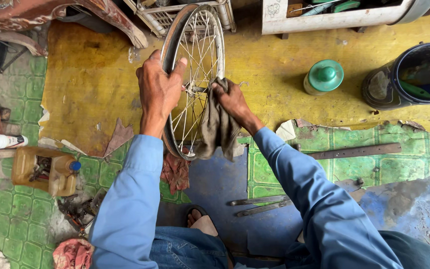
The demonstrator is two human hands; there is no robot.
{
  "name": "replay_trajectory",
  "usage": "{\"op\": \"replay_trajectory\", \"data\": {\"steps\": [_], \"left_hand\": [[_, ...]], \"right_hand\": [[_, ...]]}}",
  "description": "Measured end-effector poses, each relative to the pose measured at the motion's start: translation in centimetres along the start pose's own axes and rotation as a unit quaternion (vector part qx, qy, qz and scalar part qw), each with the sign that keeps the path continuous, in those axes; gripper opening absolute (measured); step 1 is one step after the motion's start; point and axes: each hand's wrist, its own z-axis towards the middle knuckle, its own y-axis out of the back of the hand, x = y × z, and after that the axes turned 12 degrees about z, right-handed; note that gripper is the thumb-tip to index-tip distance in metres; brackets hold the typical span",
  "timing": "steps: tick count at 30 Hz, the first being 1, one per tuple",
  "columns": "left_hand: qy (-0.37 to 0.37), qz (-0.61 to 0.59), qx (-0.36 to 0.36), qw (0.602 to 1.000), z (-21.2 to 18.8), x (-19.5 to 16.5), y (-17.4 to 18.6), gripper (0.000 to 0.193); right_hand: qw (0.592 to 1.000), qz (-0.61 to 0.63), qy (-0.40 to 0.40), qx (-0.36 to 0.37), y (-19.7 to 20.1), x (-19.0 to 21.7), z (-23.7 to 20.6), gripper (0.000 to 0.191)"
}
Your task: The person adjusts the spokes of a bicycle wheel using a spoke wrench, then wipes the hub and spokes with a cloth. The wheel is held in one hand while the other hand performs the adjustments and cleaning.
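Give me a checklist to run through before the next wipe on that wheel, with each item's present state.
1. Left hand has the wheel rim gripped at the top: ok.
2. Wheel stands upright on the floor: ok.
3. Right hand presses the grey rag against the spokes near the hub: ok.
4. Loose rag end hangs clear of the spokes: cannot tell, it drapes against them.
5. Foot is clear of the wheel's base: ok.
6. Flat metal bars on the floor lie away from the wheel: ok.
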Motion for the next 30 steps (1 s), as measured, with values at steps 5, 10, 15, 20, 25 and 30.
{"op": "replay_trajectory", "data": {"steps": [5, 10, 15, 20, 25, 30], "left_hand": [[0.033, -0.022, 0.028, 0.999, -0.1, 0.5, 0.9, 0.025], [0.034, -0.012, 0.043, 0.998, -0.1, 1.1, 0.7, 0.025], [-0.055, 0.013, -0.019, 0.998, 0.5, 2.4, 0.1, 0.024], [-0.013, -0.011, 0.014, 1.000, 0.9, 2.2, 0.6, 0.024], [0.089, -0.067, 0.032, 0.993, 1.0, 1.1, 1.2, 0.026], [0.058, -0.056, 0.012, 0.997, 1.2, 1.9, 0.4, 0.027]], "right_hand": [[0.974, -0.109, 0.195, 0.029, -0.5, -1.7, -1.8, 0.032], [0.937, -0.183, 0.298, -0.002, 1.0, -4.1, -2.5, 0.025], [0.961, 0.007, 0.166, -0.221, 1.5, -5.8, -2.9, 0.025], [0.990, -0.047, 0.113, -0.063, -1.2, -5.6, -2.6, 0.017], [0.998, 0.002, 0.028, -0.058, -5.0, -4.6, -3.8, 0.032], [0.976, -0.186, 0.102, -0.051, -4.8, -3.5, -4.4, 0.033]]}}
